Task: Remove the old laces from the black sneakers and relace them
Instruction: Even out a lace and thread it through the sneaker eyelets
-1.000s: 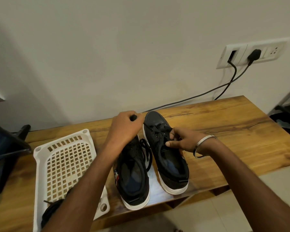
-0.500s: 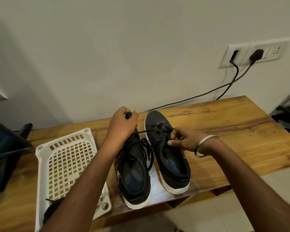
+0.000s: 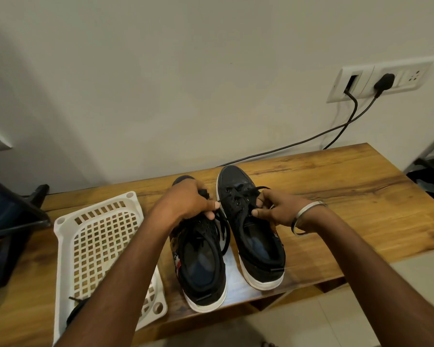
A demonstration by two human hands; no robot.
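Note:
Two black sneakers with white soles stand side by side on the wooden table, toes toward the wall. My left hand hovers over the left sneaker and grips a black lace that hangs down between the shoes. My right hand, with a metal bangle on the wrist, rests on the right sneaker and pinches its lace at the eyelets. The left shoe's toe is mostly hidden behind my left hand.
A white perforated plastic basket lies at the left with a dark lace at its near end. A dark stand sits far left. Black cables run from the wall socket down behind the table.
My left hand has dropped down and toward me, from above the shoes' toes to over the left sneaker's laces, still gripping the lace. My right hand has barely moved.

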